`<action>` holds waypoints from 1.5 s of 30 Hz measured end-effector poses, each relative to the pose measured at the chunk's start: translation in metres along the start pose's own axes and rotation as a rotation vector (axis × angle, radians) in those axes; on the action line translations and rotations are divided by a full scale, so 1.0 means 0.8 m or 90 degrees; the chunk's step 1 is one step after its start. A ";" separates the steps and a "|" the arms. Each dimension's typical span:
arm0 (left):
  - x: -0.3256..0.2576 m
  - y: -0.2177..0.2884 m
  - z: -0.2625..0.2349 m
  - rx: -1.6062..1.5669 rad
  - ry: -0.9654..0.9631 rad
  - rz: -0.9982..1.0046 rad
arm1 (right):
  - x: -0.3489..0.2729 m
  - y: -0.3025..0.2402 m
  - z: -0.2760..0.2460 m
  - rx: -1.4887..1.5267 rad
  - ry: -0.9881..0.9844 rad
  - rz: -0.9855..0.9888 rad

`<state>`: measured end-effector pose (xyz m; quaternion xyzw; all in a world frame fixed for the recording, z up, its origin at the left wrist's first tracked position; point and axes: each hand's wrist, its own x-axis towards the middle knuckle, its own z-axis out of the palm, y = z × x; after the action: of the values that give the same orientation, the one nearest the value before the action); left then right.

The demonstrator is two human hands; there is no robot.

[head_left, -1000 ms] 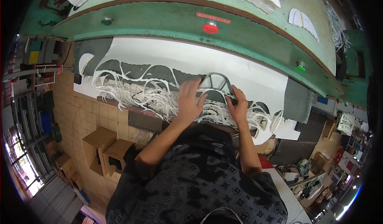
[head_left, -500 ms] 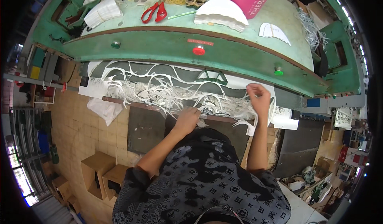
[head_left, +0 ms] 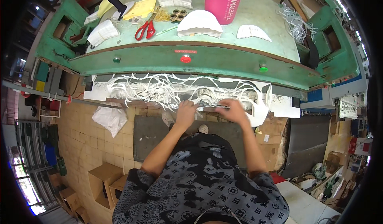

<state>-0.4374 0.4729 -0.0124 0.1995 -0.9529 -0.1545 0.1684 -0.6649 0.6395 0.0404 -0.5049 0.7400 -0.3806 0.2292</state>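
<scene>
I am pressing my left hand (head_left: pixel 186 113), fingers curled, onto the white scrap strips (head_left: pixel 167 90) at the press bed's front edge; at 3 o'clock, my right hand (head_left: pixel 233 110) is pinching a thin strip. Next, presumably: pulling waste clear.

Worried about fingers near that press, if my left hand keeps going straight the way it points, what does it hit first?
Probably the white scrap strips just beyond the left hand, then the green press front; depth is unclear.
</scene>
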 end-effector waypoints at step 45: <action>0.128 -0.028 0.004 -0.095 -0.234 0.046 | 0.068 0.091 0.036 -0.148 0.075 -0.008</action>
<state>-0.5195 0.4098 0.0030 0.1205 -0.9600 -0.2524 0.0117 -0.7065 0.5945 -0.0327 -0.5095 0.7883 -0.3224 0.1228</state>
